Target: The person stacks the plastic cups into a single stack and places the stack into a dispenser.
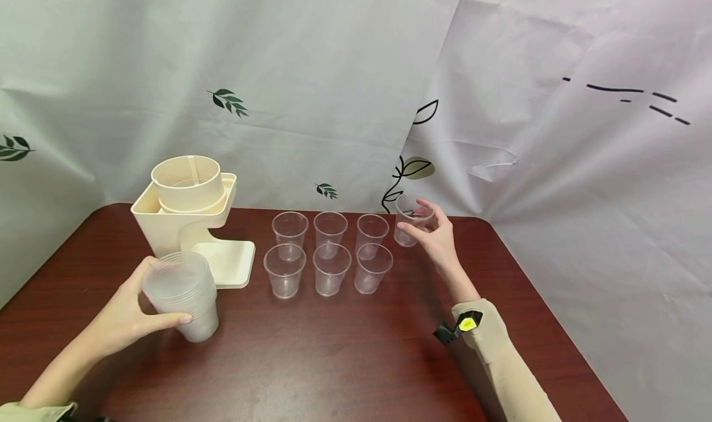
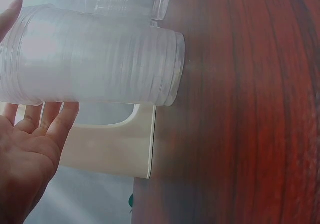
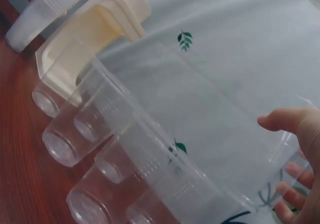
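Observation:
My left hand [image 1: 125, 311] grips a stack of nested clear plastic cups [image 1: 191, 298], thumb on the near side and fingers behind. The stack [image 2: 100, 59] lies across the left wrist view; whether its base touches the table cannot be told. At the back right, my right hand [image 1: 436, 233] holds a single clear plastic cup [image 1: 407, 230] between thumb and fingers. To its left, several clear cups stand upright in two rows, among them a front cup [image 1: 332, 274] and a back cup [image 1: 291, 230]. The right wrist view also shows my right hand [image 3: 300, 159] with curved fingers.
A cream-coloured dispenser-like stand [image 1: 167, 224] with a round top and flat base plate [image 1: 236, 264] is behind the stack. All stands on a dark red wooden table [image 1: 334, 360]. A pale curtain [image 1: 306, 101] with leaf prints hangs behind the table's back edge.

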`<state>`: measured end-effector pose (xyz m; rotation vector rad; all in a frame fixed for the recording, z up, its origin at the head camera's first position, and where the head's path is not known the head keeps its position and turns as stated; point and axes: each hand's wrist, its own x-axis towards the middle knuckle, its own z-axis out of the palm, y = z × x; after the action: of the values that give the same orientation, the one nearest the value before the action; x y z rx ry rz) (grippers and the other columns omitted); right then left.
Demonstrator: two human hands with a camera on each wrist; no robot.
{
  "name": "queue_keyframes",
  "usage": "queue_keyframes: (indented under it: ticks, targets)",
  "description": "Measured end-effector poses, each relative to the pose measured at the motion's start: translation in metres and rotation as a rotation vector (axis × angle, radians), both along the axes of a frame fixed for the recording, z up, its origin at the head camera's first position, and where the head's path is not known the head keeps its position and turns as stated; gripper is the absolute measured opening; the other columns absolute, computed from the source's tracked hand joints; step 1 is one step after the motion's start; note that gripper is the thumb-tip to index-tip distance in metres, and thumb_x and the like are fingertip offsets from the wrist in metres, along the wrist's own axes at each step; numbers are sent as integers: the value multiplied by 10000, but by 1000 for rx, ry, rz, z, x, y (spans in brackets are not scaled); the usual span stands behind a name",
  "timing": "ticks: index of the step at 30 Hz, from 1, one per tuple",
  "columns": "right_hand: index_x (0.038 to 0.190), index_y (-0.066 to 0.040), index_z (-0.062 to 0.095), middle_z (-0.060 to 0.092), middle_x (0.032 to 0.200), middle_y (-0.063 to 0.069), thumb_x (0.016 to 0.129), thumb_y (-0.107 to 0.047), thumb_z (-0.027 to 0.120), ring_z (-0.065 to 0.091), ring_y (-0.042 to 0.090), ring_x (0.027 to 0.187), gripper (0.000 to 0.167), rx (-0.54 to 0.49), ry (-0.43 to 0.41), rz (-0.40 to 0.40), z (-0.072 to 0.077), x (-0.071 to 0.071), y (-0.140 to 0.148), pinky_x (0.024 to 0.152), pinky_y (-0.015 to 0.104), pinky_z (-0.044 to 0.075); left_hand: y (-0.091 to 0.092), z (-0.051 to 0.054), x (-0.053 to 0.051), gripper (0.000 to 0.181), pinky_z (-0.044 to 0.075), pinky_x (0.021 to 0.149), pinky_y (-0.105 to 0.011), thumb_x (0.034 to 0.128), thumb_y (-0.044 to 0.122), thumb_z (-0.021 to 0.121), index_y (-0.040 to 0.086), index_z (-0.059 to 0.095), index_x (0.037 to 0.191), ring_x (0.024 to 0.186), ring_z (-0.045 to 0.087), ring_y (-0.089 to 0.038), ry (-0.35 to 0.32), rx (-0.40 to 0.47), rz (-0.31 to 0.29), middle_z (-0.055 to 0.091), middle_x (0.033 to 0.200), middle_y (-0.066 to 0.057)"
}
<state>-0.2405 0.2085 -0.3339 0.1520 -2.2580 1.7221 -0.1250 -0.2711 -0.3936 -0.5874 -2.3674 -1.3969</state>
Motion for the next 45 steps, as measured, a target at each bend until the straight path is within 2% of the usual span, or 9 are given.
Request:
queue_keyframes:
  ticks: [7, 17, 24, 31, 37, 40, 45]
  targets:
    - [1317, -78, 530, 586, 1231, 173, 776, -48, 768, 605, 38, 905, 591, -10, 43, 9, 2, 1, -5, 869, 153, 471, -1, -3, -2, 747, 384, 765, -55, 528, -155, 822, 24, 468, 1161, 960, 508, 54, 7, 5, -7, 545, 1095, 173]
    - [1314, -92, 535, 596, 1234, 163, 763, -17, 771, 625, 48, 898, 605, -39, 75, 42, 11, 5, -19, 855, 167, 493, -1, -3, -1, 745, 387, 752, -56, 535, -143, 827, 35, 468, 1162, 950, 506, 59, -3, -3, 9, 539, 1086, 178]
    - [1326, -26, 513, 585, 1221, 152, 763, 7, 760, 619, 55, 902, 615, -57, 85, 79, 12, 6, -29, 872, 175, 496, -1, -2, -1, 739, 359, 786, -53, 532, -139, 828, 12, 465, 1158, 981, 491, 57, 7, -3, 3, 542, 1098, 171]
    - [1321, -31, 523, 590, 1190, 109, 763, 11, 753, 616, 44, 888, 605, -60, 100, 92, 15, 10, -36, 862, 173, 494, 0, 1, 0, 723, 370, 776, -57, 539, -133, 829, -1, 464, 1149, 967, 496, 43, -2, -2, 10, 543, 1090, 153]
    - [1330, -48, 519, 566, 1247, 189, 761, 22, 751, 609, 44, 921, 619, -55, 99, 131, 19, 13, -43, 849, 168, 496, 0, 0, -1, 729, 378, 767, -56, 538, -138, 827, 4, 465, 1155, 966, 496, 48, 1, -3, 8, 541, 1089, 160]
    - [1341, -65, 512, 556, 1258, 200, 767, 11, 749, 621, 53, 940, 626, -54, 96, 153, 22, 13, -48, 868, 184, 498, -1, -1, -1, 734, 371, 770, -57, 536, -139, 828, 17, 469, 1157, 972, 492, 52, 4, -4, 7, 542, 1088, 163]
    - [1352, -91, 506, 574, 1235, 126, 777, -36, 757, 643, 133, 948, 630, -25, 93, 183, 27, 10, -57, 897, 256, 508, -1, -2, -2, 736, 385, 750, -57, 536, -146, 823, 25, 468, 1158, 963, 496, 56, 3, -5, 1, 542, 1086, 171]
